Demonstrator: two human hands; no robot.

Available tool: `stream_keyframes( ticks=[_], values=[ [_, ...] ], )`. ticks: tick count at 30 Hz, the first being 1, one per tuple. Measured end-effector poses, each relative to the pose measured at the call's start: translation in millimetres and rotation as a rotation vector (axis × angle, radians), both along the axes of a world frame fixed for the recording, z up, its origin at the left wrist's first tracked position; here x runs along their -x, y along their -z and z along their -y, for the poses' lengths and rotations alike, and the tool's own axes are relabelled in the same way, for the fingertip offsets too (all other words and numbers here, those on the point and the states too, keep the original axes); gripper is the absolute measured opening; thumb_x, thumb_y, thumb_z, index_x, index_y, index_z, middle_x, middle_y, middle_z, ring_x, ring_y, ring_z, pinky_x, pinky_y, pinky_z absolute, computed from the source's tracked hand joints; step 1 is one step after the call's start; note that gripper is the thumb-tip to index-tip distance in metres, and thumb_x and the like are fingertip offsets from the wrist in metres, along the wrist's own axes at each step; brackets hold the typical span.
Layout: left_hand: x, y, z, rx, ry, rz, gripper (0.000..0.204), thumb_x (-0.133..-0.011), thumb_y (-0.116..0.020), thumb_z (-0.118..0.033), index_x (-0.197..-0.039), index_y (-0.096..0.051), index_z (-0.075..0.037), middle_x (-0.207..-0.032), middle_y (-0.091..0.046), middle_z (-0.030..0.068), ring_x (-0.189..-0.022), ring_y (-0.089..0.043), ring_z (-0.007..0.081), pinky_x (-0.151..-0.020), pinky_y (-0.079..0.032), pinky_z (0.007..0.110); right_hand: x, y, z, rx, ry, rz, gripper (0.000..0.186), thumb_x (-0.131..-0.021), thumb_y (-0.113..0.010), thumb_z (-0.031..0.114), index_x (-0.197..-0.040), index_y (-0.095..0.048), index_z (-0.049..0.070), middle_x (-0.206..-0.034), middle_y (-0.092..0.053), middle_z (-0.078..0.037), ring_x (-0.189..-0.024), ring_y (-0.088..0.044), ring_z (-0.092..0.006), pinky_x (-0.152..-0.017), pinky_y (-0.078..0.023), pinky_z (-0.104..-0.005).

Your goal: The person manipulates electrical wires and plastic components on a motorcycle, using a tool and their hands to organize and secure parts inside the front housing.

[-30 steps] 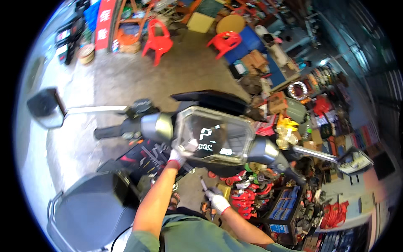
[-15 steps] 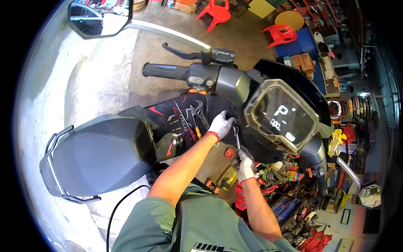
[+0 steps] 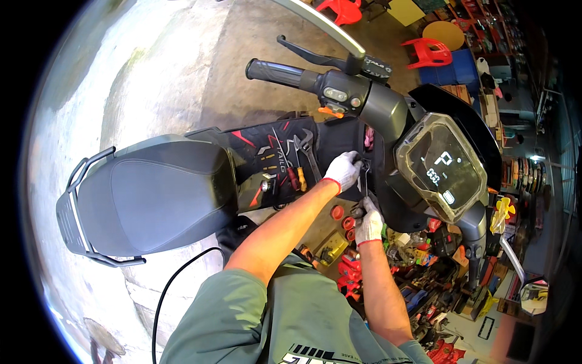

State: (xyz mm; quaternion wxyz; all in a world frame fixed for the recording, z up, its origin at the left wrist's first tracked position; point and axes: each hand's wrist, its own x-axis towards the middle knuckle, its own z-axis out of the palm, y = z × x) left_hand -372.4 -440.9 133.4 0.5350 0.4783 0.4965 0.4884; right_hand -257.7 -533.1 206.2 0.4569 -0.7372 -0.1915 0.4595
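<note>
Both my hands wear pale work gloves with red cuffs and are at the inner front panel of a scooter, below its lit display. My left hand is closed, its fingertips pressed against the panel; whatever they pinch is hidden. Just nearer to me, my right hand grips a slim silver spanner, which points away toward the left fingertips. An adjustable wrench lies on the black footboard mat, beside a red-handled screwdriver and a yellow-handled one.
The handlebar grip and brake lever jut out beyond my hands. The seat fills the left. Red round cups and a yellow tray lie on the floor below, near cluttered tools and parts. A black cable curves at lower left.
The whole view has shifted, so the scooter sits farther right and the mirror has left the picture. Both hands stay at the panel, and the spanner now stands more upright in the picture.
</note>
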Motion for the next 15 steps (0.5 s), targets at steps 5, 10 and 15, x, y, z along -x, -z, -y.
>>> stream_keyframes(
  ticks=[5,10,15],
  values=[
    [-3,4,0,0.001,0.024,0.041,0.027,-0.090,-0.059,-0.022,-0.105,-0.069,-0.002,-0.107,-0.067,0.0224,-0.107,-0.061,0.0396,-0.095,-0.048,0.044,-5,9,-4,-0.006,0.129,-0.025,0.007,-0.096,-0.062,0.007,-0.090,-0.063,0.007,-0.072,-0.057,-0.001,-0.052,-0.050,-0.0133,-0.048,-0.043,-0.0254],
    [-4,1,-2,-0.006,-0.010,0.038,0.028,-0.088,-0.061,-0.021,-0.102,-0.071,0.000,-0.105,-0.069,0.0218,-0.105,-0.063,0.0380,-0.093,-0.049,0.043,-7,8,2,-0.036,0.169,-0.146,0.009,-0.099,-0.056,0.007,-0.095,-0.063,0.003,-0.076,-0.060,-0.005,-0.056,-0.054,-0.0166,-0.049,-0.047,-0.0282],
    [-1,-5,-1,0.025,-0.023,0.045,0.029,-0.086,-0.063,-0.023,-0.101,-0.071,0.000,-0.104,-0.068,0.0219,-0.103,-0.064,0.0384,-0.091,-0.050,0.043,-9,4,17,-0.042,0.164,-0.238,0.012,-0.099,-0.052,0.008,-0.102,-0.061,0.000,-0.086,-0.063,-0.009,-0.069,-0.059,-0.0208,-0.064,-0.052,-0.0354]
  ],
)
